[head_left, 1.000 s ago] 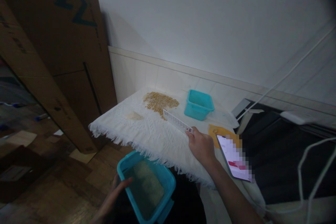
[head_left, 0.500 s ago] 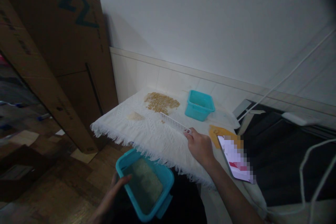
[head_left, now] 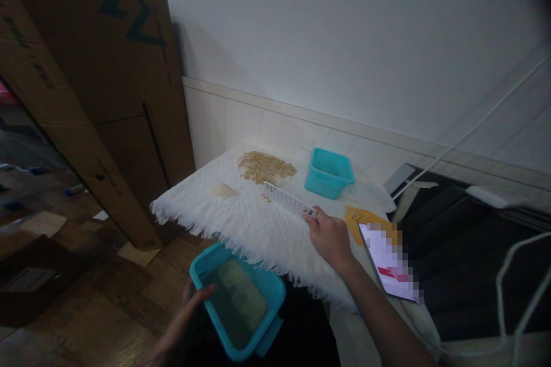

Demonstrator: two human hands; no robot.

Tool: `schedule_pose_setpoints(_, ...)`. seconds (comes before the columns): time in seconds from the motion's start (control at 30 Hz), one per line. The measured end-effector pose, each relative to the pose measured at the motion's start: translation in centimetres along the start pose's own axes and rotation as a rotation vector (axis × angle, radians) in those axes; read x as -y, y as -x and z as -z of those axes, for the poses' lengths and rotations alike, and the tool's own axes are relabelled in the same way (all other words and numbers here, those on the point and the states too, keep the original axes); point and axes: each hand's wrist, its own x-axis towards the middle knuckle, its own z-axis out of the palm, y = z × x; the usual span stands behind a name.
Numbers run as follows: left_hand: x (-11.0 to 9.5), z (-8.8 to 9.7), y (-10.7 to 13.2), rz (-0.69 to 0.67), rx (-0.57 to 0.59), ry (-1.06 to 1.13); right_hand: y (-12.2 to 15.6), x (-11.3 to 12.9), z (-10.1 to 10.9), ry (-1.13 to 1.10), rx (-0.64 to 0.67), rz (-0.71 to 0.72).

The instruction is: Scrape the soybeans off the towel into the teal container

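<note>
Below the table's front edge, my left hand (head_left: 196, 304) grips the rim of a teal plastic bin (head_left: 279, 292), thumb over the inside. Pale grain, looking like rice (head_left: 245, 298), lies in the bin. My right hand (head_left: 329, 236) is closed on one end of a long white plastic strip with a row of slots (head_left: 286, 200). The strip's far end is beside a spread pile of yellowish beans (head_left: 267, 167) on the white cloth (head_left: 241, 223). A few loose beans (head_left: 266, 198) lie just left of the strip. Farther left is a small heap of pale grain (head_left: 224, 190).
A second teal bin (head_left: 327, 183) stands at the back of the table. A phone (head_left: 391, 275) lies to the right, partly over an orange-yellow item (head_left: 355, 218). Tall cardboard boxes (head_left: 107, 69) stand at left; white cables (head_left: 501, 275) run at right.
The strip has tilted slightly in my right hand, showing more of its slotted side. My left hand and the bin stay almost still. The view has shifted a little.
</note>
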Motion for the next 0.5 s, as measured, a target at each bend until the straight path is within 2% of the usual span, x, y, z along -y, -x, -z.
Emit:
schedule_pose_setpoints(0.27,0.17,0.42,-0.72,-0.060,0.010,-0.010,0.32,-0.29,0.17,-0.045,0.026,-0.006)
schedule_pose_setpoints(0.4,-0.05,0.41,-0.78,-0.034,-0.031,-0.065,0.08,-0.13,0.15,-0.098,0.039,0.031)
schedule_pose_setpoints(0.5,-0.33,0.24,-0.71,-0.063,-0.046,-0.069,-0.13,0.09,0.19,-0.139,0.056,0.061)
